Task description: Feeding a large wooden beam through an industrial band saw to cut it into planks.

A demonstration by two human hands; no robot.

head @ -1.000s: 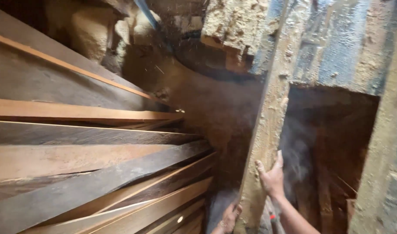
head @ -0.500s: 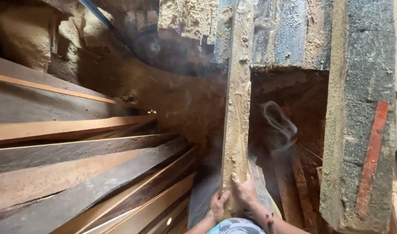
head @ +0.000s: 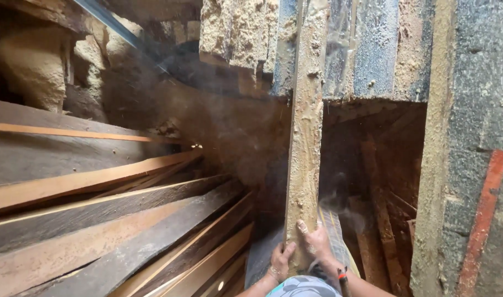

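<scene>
Gripping one sawdust-caked plank (head: 305, 148), two hands: left hand (head: 279, 263), right hand (head: 316, 242).

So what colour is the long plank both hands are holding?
Pale yellowish tan, the plank is caked with sawdust, seen in the head view.

A sawmill or timber workshop; rough-sawn planks (head: 97, 220) stacked in heaps; sawdust (head: 238, 33) caking the beams.

We see a long, narrow plank (head: 305, 148), pale and caked with sawdust, running nearly upright from the frame's top centre to bottom centre, its lower end gripped between our two hands there.
</scene>
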